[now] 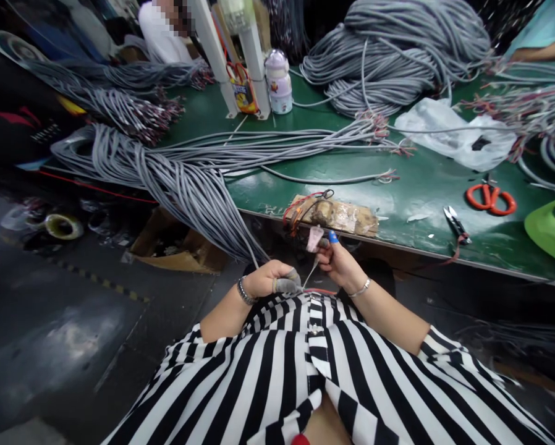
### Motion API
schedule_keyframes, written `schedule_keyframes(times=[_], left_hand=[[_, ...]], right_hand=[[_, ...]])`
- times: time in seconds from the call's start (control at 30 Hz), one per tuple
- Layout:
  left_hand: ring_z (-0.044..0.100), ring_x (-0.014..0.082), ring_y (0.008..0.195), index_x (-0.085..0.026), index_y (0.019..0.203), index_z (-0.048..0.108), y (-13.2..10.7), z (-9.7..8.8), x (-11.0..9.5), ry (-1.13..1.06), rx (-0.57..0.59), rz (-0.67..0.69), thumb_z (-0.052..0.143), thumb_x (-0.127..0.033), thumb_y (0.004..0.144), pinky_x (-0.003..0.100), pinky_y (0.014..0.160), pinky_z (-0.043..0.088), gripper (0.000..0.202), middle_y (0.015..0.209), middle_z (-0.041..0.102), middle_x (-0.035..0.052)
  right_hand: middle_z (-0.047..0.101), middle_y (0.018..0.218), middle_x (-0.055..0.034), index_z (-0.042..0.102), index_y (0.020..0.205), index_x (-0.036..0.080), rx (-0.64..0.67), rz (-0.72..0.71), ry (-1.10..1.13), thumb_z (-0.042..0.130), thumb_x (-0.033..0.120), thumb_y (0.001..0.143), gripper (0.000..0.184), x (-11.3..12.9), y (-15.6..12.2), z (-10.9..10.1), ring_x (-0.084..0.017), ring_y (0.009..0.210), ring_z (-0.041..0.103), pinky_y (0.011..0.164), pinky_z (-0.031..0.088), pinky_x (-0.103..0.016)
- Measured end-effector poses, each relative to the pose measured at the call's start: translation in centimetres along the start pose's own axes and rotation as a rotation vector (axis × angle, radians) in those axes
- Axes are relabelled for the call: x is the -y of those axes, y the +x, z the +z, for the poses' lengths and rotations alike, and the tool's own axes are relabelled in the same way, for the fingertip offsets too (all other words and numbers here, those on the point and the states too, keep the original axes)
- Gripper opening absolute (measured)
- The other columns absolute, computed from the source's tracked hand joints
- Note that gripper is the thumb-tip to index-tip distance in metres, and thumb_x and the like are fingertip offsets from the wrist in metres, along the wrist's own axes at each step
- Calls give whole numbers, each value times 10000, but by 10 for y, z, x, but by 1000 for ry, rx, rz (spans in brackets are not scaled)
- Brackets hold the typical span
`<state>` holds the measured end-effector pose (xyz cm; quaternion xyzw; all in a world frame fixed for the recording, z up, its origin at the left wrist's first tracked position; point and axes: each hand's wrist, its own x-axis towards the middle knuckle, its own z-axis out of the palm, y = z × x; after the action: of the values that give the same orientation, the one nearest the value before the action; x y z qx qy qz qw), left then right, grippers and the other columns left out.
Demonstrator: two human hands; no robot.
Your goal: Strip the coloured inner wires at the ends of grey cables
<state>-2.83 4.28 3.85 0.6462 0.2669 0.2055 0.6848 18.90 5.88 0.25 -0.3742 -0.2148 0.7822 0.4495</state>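
My left hand is closed on the end of a grey cable that comes off a thick bundle of grey cables hanging over the table's edge. Grey finger covers sit on its fingertips. My right hand, with a blue fingertip cover, pinches thin wires at that cable's end just right of the left hand. Both hands are held close to my striped shirt, below the table edge. Right above them a taped cardboard block with red and black wires lies on the green table.
Orange scissors and small snips lie at the right, beside a green basket. A big grey cable coil, a white plastic bag and a bottle are farther back. A cardboard box stands on the floor.
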Motion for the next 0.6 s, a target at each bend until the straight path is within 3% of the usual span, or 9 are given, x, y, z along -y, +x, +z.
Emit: schedule_keyframes(times=[0.1, 0.27, 0.43, 0.6], left_hand=[[580, 130, 580, -84, 739, 705, -6, 1, 1, 3, -59, 25, 718, -500, 784, 233, 574, 458, 419, 658, 657, 72], [553, 114, 543, -91, 718, 688, 4, -5, 8, -80, -232, 80, 746, -531, 743, 224, 543, 436, 445, 616, 638, 50], [540, 99, 585, -86, 728, 700, 22, -12, 13, -138, -322, 146, 782, -535, 704, 218, 586, 421, 458, 658, 654, 54], [462, 66, 528, -80, 738, 702, 36, -18, 19, -159, -319, 152, 779, -529, 712, 203, 528, 341, 456, 623, 620, 33]], right_hand=[[592, 667, 15, 547, 763, 176, -9, 18, -4, 661, 750, 679, 592, 4, -2, 2, -19, 405, 221, 346, 65, -175], [600, 661, 11, 603, 804, 170, 97, 29, -66, 621, 751, 717, 587, 14, -3, 12, -29, 396, 247, 350, 71, -193], [556, 575, 20, 588, 714, 156, 10, -11, -143, 742, 667, 651, 537, 20, -3, 22, -24, 406, 280, 353, 96, -174], [489, 536, 52, 508, 676, 176, -114, -47, -138, 751, 669, 634, 552, 19, -4, 30, -22, 401, 285, 348, 115, -148]])
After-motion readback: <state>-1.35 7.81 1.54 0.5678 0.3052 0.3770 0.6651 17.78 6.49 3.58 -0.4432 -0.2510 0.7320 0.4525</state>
